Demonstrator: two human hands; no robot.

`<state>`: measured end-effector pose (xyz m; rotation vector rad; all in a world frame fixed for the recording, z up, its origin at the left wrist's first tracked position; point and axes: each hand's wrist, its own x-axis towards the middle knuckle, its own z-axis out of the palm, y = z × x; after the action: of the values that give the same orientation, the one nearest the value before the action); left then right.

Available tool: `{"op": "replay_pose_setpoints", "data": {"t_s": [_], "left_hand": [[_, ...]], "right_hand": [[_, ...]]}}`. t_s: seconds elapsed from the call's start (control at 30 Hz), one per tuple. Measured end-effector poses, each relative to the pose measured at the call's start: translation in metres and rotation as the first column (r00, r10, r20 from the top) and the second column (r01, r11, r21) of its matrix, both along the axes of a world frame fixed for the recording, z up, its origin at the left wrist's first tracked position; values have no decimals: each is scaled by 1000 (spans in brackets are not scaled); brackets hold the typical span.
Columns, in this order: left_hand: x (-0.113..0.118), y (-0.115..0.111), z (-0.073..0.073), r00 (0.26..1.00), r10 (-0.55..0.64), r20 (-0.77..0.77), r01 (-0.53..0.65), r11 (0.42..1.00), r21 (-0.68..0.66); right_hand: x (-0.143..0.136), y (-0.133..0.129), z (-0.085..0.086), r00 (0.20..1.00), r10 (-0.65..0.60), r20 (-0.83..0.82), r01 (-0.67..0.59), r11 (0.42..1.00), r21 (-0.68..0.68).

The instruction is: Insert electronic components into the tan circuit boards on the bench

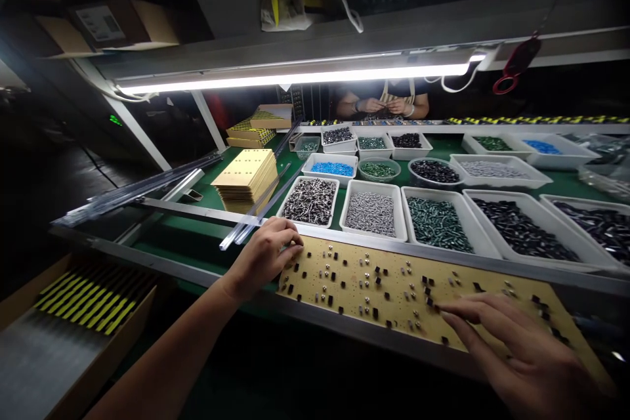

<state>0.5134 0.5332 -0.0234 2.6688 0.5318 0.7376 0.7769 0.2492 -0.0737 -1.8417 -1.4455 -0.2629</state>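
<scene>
A long tan circuit board [394,289] lies along the metal rail nearest me, dotted with small black and silvery parts. My left hand [270,249] is at the board's left end, fingers curled together near its edge; what they hold, if anything, is hidden. Over the right half of the board is my right hand [512,341], thumb and forefinger brought close together beside a small black part [430,302]. Whether the fingertips grip that part is too small to tell. Just behind the board stand white trays of loose components, one with silver-and-dark pieces [310,201].
A stack of tan boards [246,177] stands at the left on the green surface, beside clear plastic rails [256,213]. A cardboard box [132,321] with yellow-edged pieces is at lower left. Across the bench, a person's hands [388,107] work under the lamp [295,77].
</scene>
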Motion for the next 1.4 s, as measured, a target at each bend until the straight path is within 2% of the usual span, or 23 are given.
{"op": "replay_pose_setpoints", "data": {"t_s": [0.13, 0.3, 0.4, 0.5, 0.6, 0.7, 0.8, 0.93, 1.1, 1.4], "left_hand": [[-1, 2, -2, 1000, -6, -3, 6, 1000, -1], [-3, -3, -2, 999, 23, 45, -24, 999, 23], [3, -21, 2, 992, 37, 122, -42, 998, 36], [19, -50, 3, 984, -33, 173, 31, 999, 10], [41, -75, -1, 982, -118, 150, 119, 993, -2], [62, -88, -7, 982, -158, 101, 155, 987, 31], [76, -88, -11, 983, -183, 17, 181, 980, 77], [83, -83, -12, 978, -201, -51, 205, 974, 100], [84, -82, -8, 977, -192, -93, 201, 974, 101], [86, -83, -6, 975, -200, -91, 209, 974, 93]], "right_hand": [[1, 1, 8, 999, 35, 23, -33, 997, -72], [-1, 9, 16, 997, 48, 57, -46, 998, -40], [-3, 14, 18, 997, 34, 71, -30, 999, -44], [-5, 20, 18, 996, 31, 89, -24, 996, -84], [-8, 24, 20, 992, 30, 123, -16, 994, -110], [-10, 24, 22, 989, 69, 129, -58, 994, -90], [-11, 16, 23, 984, 159, 78, -155, 986, -60], [-13, 5, 19, 973, 230, -6, -229, 966, -115], [-14, 4, 13, 973, 229, 1, -228, 968, -103], [-16, 7, 17, 972, 229, 56, -222, 969, -105]]}}
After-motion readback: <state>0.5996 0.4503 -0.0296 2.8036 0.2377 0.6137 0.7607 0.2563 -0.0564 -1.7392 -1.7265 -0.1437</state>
